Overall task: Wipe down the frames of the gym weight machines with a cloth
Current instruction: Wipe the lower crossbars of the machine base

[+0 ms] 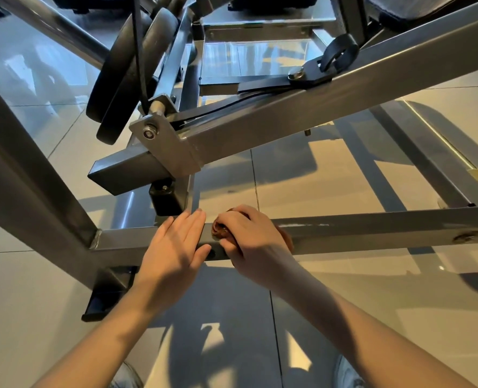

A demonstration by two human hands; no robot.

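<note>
A low grey steel bar of the weight machine frame runs across the middle of the view, just above the floor. My right hand is shut on a bunched brown cloth and presses it onto the top of this bar. My left hand lies flat on the same bar just left of the cloth, fingers together and extended, holding nothing. The two hands nearly touch. Most of the cloth is hidden under my right hand.
A sloping grey beam crosses above the hands, with a black strap and bolted bracket. Black weight plates hang at upper left. A thick diagonal frame leg stands left, with a black foot. Glossy floor tiles lie around.
</note>
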